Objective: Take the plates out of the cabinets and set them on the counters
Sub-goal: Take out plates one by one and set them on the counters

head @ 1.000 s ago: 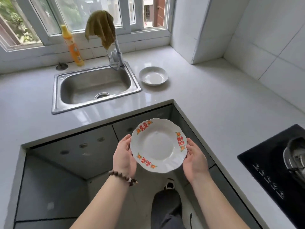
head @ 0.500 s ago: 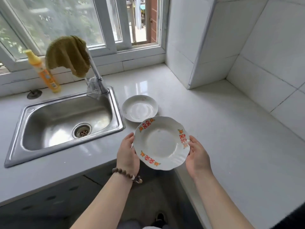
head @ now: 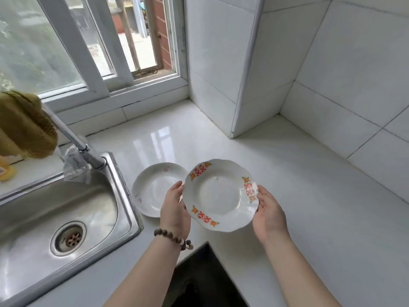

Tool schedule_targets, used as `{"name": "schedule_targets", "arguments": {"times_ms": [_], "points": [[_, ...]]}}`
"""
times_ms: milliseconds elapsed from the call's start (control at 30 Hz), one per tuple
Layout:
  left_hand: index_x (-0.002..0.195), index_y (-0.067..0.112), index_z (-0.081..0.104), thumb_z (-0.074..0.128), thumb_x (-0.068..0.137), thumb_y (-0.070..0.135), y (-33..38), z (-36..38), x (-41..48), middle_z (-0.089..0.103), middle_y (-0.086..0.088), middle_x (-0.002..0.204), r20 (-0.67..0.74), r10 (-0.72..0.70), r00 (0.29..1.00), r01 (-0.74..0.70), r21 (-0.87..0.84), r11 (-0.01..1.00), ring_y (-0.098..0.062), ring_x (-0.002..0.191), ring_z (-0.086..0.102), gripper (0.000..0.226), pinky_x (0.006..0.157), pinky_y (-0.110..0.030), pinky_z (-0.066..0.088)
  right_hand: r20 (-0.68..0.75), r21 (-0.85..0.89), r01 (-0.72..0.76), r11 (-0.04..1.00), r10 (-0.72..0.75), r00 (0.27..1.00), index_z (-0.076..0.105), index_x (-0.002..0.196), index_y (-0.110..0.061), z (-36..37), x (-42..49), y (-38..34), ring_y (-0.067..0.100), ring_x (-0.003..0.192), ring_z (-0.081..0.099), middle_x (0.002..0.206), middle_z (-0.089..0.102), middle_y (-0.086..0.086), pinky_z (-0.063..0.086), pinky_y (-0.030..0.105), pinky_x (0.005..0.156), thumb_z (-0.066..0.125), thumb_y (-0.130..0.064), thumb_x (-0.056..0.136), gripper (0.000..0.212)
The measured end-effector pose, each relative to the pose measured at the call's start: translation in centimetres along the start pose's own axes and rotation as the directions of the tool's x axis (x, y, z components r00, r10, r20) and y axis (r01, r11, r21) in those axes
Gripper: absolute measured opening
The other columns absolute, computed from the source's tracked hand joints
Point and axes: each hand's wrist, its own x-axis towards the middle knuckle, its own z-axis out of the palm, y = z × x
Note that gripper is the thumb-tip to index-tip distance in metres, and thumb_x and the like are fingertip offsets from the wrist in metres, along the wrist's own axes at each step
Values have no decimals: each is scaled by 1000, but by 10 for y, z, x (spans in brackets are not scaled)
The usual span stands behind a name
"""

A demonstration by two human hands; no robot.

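A white plate with red and orange marks [head: 220, 194] is held level above the white counter [head: 309, 207], near its inner corner. My left hand [head: 174, 209] grips its left rim and my right hand [head: 269, 212] grips its right rim. A second, plainer white plate [head: 152, 185] lies on the counter just left of it, partly covered by my left hand and the held plate.
A steel sink [head: 66, 218] lies to the left, with a tap [head: 75, 138] carrying a yellow-green cloth [head: 24, 125]. Tiled walls and a jutting tiled column [head: 243, 74] close the counter at the back and right. The window sill runs behind.
I have carried the plate forward from over the dark cabinet gap to above the counter, beside the plate lying there. Both hands keep their hold on the rim.
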Motion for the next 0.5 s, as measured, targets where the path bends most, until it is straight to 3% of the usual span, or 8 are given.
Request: {"name": "schedule_targets", "arguments": {"times_ms": [100,233,300,400,500], "points": [[129,17,53,52,97,9,12,12,34,62,5,115,34,-61,998,61,0,998,-11,101,60,33,75,-29,52,-34,25,40,999,-39,999,65,111,0,13,20,-5,30,103,63,109,67,17,45,38,94,41,2,91,31],[135,15,48,45,97,3,25,33,73,62,5,116,79,-101,992,98,38,994,-10,105,59,40,64,-22,53,-80,76,67,995,-61,995,61,120,3,20,51,-4,31,109,61,120,64,21,43,39,95,42,0,89,37],[137,13,48,48,96,9,29,43,90,59,-1,127,72,-108,992,104,56,993,-17,117,56,41,73,-25,52,-118,80,67,995,-58,991,58,125,2,21,69,-3,31,113,61,125,63,20,44,39,96,44,-2,87,41],[138,14,48,52,94,19,33,53,115,55,-5,135,61,-121,991,115,93,989,-21,126,51,44,98,-35,45,-173,81,67,994,-52,983,54,131,0,24,92,-2,32,123,57,128,62,19,45,39,101,48,-6,85,47],[141,13,44,48,97,18,35,63,135,53,-5,136,64,-107,992,97,148,984,-22,127,49,45,102,-36,42,-187,6,71,997,-68,980,61,123,-2,29,109,-5,26,115,63,122,67,14,49,33,93,43,-3,89,39]]}}
